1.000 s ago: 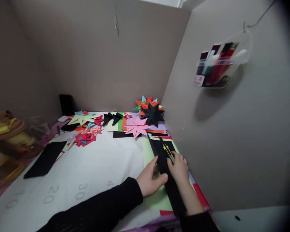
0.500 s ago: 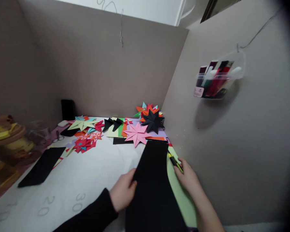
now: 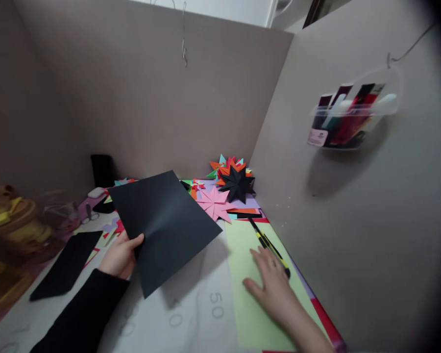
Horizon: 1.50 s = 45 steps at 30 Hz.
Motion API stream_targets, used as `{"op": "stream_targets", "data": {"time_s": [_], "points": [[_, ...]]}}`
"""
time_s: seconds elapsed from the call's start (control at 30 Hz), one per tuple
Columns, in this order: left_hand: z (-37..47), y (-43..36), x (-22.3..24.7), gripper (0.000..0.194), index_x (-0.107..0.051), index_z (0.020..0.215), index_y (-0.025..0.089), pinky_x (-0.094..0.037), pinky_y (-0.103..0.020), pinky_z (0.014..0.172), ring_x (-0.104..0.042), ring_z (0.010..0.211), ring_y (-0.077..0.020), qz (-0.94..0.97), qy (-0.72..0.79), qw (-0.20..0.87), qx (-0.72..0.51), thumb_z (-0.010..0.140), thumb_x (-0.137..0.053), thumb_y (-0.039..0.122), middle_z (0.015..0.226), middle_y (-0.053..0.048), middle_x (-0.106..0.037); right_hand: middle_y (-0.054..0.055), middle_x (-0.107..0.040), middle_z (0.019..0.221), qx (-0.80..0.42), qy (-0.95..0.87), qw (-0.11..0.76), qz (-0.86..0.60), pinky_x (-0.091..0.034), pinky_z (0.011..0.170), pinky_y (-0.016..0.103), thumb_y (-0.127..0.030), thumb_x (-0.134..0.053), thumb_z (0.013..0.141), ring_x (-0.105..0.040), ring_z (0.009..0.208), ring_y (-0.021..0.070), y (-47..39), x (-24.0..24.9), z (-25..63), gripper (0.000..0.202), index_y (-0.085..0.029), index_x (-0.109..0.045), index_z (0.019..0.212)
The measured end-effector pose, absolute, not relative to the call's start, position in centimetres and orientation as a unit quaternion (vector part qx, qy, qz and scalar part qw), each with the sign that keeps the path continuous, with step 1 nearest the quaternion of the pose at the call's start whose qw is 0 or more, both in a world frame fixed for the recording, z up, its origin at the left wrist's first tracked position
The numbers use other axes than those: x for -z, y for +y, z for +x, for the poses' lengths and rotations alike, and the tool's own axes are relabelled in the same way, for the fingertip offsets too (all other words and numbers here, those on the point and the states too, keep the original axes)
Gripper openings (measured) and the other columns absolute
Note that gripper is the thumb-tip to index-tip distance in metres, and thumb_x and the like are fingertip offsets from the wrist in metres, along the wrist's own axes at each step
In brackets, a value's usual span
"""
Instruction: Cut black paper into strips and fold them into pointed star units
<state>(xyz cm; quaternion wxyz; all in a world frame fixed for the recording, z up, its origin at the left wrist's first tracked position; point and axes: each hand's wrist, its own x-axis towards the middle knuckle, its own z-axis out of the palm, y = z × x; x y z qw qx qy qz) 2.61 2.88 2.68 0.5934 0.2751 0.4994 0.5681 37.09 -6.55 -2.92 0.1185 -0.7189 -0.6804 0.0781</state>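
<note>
Head view: black sheet (image 3: 165, 230) had swung left in the last 0.5 s, off the pale green sheet (image 3: 253, 323) and out over the white worktop (image 3: 194, 338). My left grip (image 3: 119, 256) was clamped on its left edge, thumb on the upper face. Sheet was raised and tilted, shadow beneath, far edge hiding part of the folded pieces behind.

My right grip (image 3: 274, 287) had its fingers spread apart, nothing visibly held. It was over the green sheet, just beside the black-and-yellow cutter (image 3: 271, 246); couldn't tell if they touched.

Net effect, my read: green sheet mostly uncovered, cutter no longer in my fingers, black sheet carried by 1 hand only.

Pink star (image 3: 215, 202) was past the black sheet's right side, black star (image 3: 237, 183) behind that. 1 more black piece (image 3: 68, 267) lay at far left, apart from my left grip.
</note>
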Motion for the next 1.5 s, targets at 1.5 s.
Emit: {"op": "stream_targets", "data": {"time_s": [1.5], "points": [[-1.6, 3.4, 0.1, 0.07, -0.045, 0.129, 0.017, -0.053, -0.037, 0.072, -0.067, 0.087, -0.0306, 0.219, 0.43, 0.722, -0.495, 0.064, -0.072, 0.017, 0.099, -0.013, -0.07, 0.003, -0.063, 0.117, -0.274, -0.927, 0.203, -0.158, -0.026, 0.106, 0.041, -0.016, -0.048, 0.085, -0.047, 0.12, 0.0189, 2.9, -3.6, 28.3, 0.034, -0.03, -0.062, 0.113]]}}
